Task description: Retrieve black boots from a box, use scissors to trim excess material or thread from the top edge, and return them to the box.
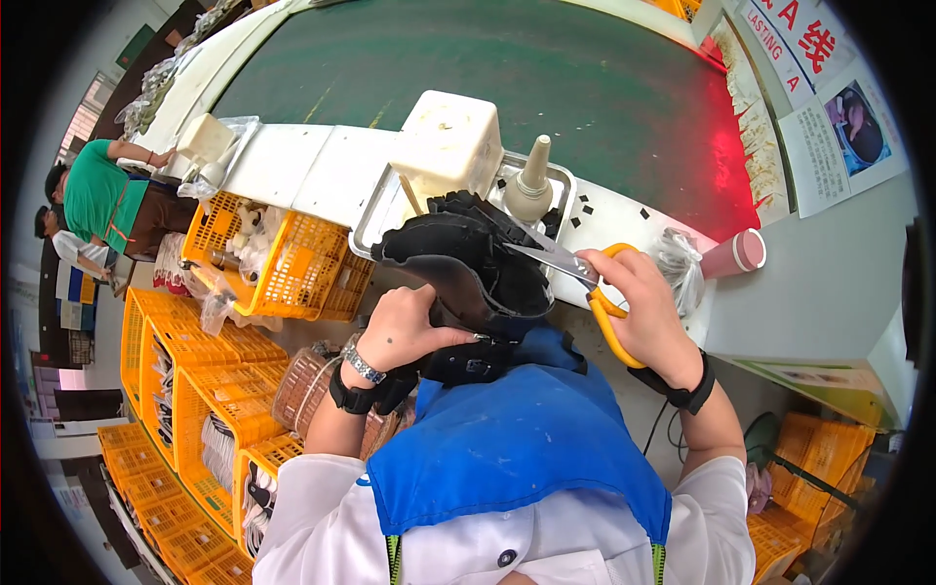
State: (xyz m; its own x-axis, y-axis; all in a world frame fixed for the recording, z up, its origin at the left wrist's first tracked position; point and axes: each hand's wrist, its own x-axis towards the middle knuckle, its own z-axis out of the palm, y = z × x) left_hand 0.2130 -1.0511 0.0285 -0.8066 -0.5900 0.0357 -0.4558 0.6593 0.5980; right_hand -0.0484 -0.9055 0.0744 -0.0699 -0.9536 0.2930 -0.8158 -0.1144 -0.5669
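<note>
My left hand (414,327) grips the near edge of a black leather boot upper (453,255). Its thumb lies along the strap with a metal buckle, and its other fingers are partly hidden by the leather. Yellow-handled scissors (612,336) are in my right hand (645,307), with fingers through the loops. Their blades stand somewhat apart and reach the upper's ragged right edge. Behind the upper, a metal tray (366,222) carries a white block-shaped container (448,136) and a cream bottle with a tapered nozzle (531,180).
A green conveyor belt (468,58) runs beyond the white ledge, where small black scraps lie. A pink cup (736,255) and a clear plastic bag (678,263) sit at right. Yellow crates (297,263) stack up on the left. Two people (102,200) stand farther left.
</note>
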